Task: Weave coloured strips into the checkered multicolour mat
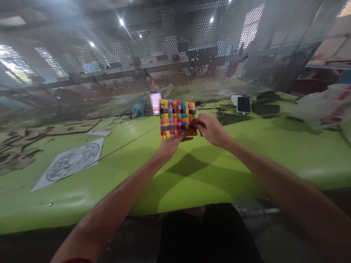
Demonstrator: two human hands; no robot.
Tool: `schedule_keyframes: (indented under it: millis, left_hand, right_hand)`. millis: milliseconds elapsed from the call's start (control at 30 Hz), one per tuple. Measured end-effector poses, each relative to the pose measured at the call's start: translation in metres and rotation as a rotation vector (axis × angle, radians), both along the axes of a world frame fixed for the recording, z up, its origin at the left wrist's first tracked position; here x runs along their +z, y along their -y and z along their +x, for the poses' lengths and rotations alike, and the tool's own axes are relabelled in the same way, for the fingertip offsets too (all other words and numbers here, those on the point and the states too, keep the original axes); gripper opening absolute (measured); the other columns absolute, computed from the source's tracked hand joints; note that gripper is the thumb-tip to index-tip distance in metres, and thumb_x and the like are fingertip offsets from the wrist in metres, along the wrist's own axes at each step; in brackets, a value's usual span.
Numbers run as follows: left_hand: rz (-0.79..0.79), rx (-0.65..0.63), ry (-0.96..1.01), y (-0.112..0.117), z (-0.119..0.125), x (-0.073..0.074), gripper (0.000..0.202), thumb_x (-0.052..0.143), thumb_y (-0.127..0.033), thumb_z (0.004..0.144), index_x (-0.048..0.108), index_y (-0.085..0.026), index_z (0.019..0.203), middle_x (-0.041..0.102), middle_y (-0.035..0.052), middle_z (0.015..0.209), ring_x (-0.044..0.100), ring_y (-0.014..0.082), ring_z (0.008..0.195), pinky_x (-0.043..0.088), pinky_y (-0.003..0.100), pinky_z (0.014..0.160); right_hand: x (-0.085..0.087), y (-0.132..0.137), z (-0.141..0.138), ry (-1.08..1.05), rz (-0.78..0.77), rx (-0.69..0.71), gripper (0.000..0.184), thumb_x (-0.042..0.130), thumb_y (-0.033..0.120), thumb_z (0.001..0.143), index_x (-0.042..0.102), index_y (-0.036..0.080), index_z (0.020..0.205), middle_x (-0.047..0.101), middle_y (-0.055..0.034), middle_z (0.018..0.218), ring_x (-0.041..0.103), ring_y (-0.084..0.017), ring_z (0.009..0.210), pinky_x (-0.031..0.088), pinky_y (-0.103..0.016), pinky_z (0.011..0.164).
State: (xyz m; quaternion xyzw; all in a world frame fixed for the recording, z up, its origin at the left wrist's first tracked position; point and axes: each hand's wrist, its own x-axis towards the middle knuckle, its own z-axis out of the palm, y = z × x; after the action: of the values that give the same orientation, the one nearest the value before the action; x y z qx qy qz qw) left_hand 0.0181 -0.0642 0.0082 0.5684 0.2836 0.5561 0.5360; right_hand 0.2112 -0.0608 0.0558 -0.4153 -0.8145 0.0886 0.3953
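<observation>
A small multicoloured woven mat, made of interlaced strips in yellow, red, orange, blue, purple and black, is held up above the green table. My left hand grips it from below, with its fingers partly hidden behind the weave. At the mat's right edge, my right hand pinches a dark reddish strip end between thumb and fingers. The mat stands nearly upright, facing me, and its shadow falls on the table below.
The green table carries a paper with a round printed pattern and cut cardboard pieces on the left. A phone, dark leaves and a white plastic bag lie to the right. Perforated metal mesh rises behind.
</observation>
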Motion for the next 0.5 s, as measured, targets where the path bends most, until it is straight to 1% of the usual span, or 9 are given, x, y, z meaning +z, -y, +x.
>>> schedule_keyframes:
  millis: [100, 167, 267, 333, 433, 500]
  left_hand:
    - [0.011, -0.029, -0.023, 0.0, -0.001, 0.004, 0.039, 0.085, -0.035, 0.078, 0.072, -0.021, 0.112, 0.079, 0.0107, 0.113, 0.074, 0.0323, 0.113, 0.062, 0.055, 0.098]
    - [0.014, -0.021, -0.025, 0.0, -0.002, 0.007, 0.04, 0.085, -0.037, 0.077, 0.072, -0.02, 0.111, 0.078, 0.0113, 0.113, 0.074, 0.0328, 0.113, 0.063, 0.054, 0.098]
    - [0.021, 0.004, -0.024, 0.001, -0.001, 0.007, 0.039, 0.085, -0.039, 0.077, 0.072, -0.019, 0.108, 0.078, 0.0116, 0.116, 0.074, 0.0327, 0.113, 0.063, 0.053, 0.097]
    - [0.025, 0.028, -0.011, 0.001, 0.0, 0.006, 0.039, 0.086, -0.041, 0.076, 0.073, -0.019, 0.105, 0.078, 0.0112, 0.113, 0.074, 0.033, 0.113, 0.063, 0.053, 0.097]
    - [0.032, 0.045, 0.004, 0.002, 0.004, 0.005, 0.037, 0.085, -0.043, 0.075, 0.073, -0.019, 0.101, 0.079, 0.0104, 0.108, 0.074, 0.0333, 0.112, 0.063, 0.053, 0.097]
    - [0.033, 0.026, -0.01, 0.004, 0.006, 0.006, 0.034, 0.085, -0.041, 0.076, 0.073, -0.02, 0.1, 0.079, 0.0096, 0.109, 0.074, 0.0333, 0.114, 0.063, 0.053, 0.097]
  right_hand:
    - [0.001, -0.002, 0.001, 0.044, -0.022, 0.01, 0.019, 0.051, 0.008, 0.087, 0.062, 0.018, 0.075, 0.061, -0.0075, 0.082, 0.056, -0.02, 0.077, 0.043, -0.034, 0.072]
    - [-0.001, -0.002, -0.001, 0.035, -0.026, 0.005, 0.018, 0.052, 0.01, 0.088, 0.063, 0.018, 0.076, 0.062, -0.0077, 0.084, 0.056, -0.02, 0.076, 0.043, -0.033, 0.072]
    - [-0.007, -0.001, -0.006, -0.063, -0.043, -0.014, 0.016, 0.052, 0.013, 0.091, 0.064, 0.017, 0.081, 0.061, -0.008, 0.086, 0.056, -0.02, 0.076, 0.044, -0.033, 0.071]
    - [-0.013, 0.0, -0.012, -0.129, -0.042, -0.025, 0.015, 0.052, 0.014, 0.093, 0.063, 0.017, 0.083, 0.061, -0.0083, 0.087, 0.057, -0.021, 0.078, 0.045, -0.034, 0.072]
    - [-0.02, 0.002, -0.017, -0.163, 0.009, -0.04, 0.014, 0.053, 0.015, 0.092, 0.063, 0.02, 0.084, 0.064, -0.0088, 0.091, 0.059, -0.023, 0.084, 0.048, -0.035, 0.077]
    - [-0.022, 0.002, -0.018, -0.149, 0.058, -0.048, 0.014, 0.053, 0.015, 0.092, 0.064, 0.02, 0.086, 0.065, -0.0094, 0.092, 0.06, -0.024, 0.088, 0.049, -0.036, 0.08]
